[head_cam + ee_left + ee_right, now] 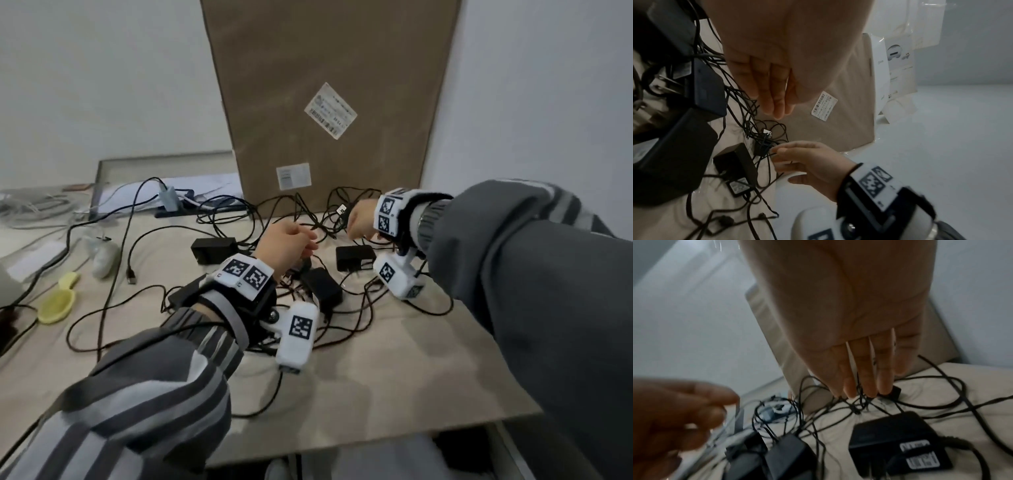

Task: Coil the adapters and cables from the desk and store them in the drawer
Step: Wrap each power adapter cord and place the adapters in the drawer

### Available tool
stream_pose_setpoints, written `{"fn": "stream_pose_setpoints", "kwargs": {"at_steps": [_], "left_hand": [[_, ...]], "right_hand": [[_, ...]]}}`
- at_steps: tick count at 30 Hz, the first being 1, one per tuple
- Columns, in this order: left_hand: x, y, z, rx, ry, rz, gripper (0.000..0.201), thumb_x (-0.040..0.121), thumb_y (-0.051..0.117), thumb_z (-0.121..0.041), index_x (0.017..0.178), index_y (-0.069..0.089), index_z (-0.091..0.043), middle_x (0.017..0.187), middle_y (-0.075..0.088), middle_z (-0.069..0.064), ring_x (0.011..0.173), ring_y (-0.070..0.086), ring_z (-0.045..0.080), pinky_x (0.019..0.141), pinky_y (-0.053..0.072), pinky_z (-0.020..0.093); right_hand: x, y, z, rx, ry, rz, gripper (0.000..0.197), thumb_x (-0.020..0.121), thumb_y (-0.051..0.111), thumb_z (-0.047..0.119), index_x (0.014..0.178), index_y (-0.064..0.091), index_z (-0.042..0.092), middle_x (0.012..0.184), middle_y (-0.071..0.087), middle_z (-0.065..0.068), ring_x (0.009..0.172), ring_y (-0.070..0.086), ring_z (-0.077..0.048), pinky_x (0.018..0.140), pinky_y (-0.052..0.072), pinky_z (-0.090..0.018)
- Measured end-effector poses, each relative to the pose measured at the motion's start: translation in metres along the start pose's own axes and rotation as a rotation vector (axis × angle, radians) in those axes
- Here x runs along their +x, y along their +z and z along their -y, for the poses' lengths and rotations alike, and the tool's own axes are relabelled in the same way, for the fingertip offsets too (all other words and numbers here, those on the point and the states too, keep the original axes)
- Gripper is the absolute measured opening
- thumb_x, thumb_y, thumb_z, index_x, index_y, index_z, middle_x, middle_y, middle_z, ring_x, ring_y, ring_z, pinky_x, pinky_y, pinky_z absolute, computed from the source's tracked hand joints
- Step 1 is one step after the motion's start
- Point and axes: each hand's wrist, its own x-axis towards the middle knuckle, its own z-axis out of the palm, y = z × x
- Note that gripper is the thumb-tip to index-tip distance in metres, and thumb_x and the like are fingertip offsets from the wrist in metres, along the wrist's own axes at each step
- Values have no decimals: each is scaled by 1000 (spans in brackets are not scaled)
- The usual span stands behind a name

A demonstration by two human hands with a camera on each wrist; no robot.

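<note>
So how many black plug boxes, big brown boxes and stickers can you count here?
Black plug boxes: 4
Big brown box: 1
Stickers: 2, both on the brown box
Total: 7

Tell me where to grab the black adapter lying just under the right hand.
Take the adapter by its two long sides, coming from above. It lies flat and blocky on the desk, its top uncovered; thin cables trail around it, so avoid pulling on those.
</note>
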Motion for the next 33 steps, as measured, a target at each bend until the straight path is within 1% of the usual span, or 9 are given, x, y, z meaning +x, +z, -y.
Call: {"fn": "stream_pose_setpoints", "kwargs": {"at_steps": [2,5,9,11,17,21,26,30,33], "left_hand": [[14,-5,9,9,-6,-1,20,94,47,-5,86,65,-12,84,69,4,79,63,16,77,52,30],[26,-14,20,-6,-22,-10,20,93,49,-5,86,66,-14,86,70,4,79,66,14,79,54,29],[24,-19,27,-19,-47,1,20,93,49,-3,87,66,-11,82,69,4,68,60,8,65,50,19],[18,-20,25,-26,-52,8,19,93,48,-2,89,66,-9,80,68,3,64,57,7,56,47,14],[-6,-24,1,-100,-39,-11,15,92,52,-5,86,63,-14,87,65,7,65,57,11,59,44,21],[-38,-18,-33,-92,20,-36,14,92,54,-12,104,60,-15,96,62,2,77,61,12,63,46,23],[-84,-2,-78,-126,126,8,38,92,57,-18,129,49,-15,110,59,0,88,62,15,65,47,24],[-120,14,-102,-208,150,49,45,96,54,-16,138,39,-11,99,51,-5,92,62,19,75,53,28],[-144,25,-108,-249,118,45,48,97,51,-18,141,36,-6,109,50,4,99,62,24,79,56,30]], "right_hand": [[25,16,5,-243,-25,108,48,83,64,42,121,62,14,119,64,-3,106,61,-24,94,50,-39],[52,31,4,-473,-42,215,68,63,69,59,117,64,19,110,66,0,101,63,-22,89,53,-39],[53,34,5,-408,10,186,54,62,81,43,108,67,18,106,67,-3,99,64,-24,89,53,-40],[46,27,4,-349,27,148,53,55,82,52,96,69,22,96,70,1,89,66,-21,85,55,-39],[-10,-27,-5,328,-16,-417,47,70,77,47,101,58,17,96,63,0,87,59,-18,72,48,-30],[-69,-68,-1,722,-70,-742,49,71,73,52,100,51,19,99,59,3,89,58,-16,75,47,-31],[-133,-97,0,1095,-144,-842,78,45,73,68,100,61,14,98,69,0,88,69,-17,78,58,-41],[-173,-91,-4,1218,-180,-857,86,42,78,63,108,62,8,98,71,-4,86,71,-17,79,59,-42],[-206,-72,-8,1265,-182,-866,83,43,77,59,106,60,9,98,70,-5,88,70,-18,81,58,-43]]}}
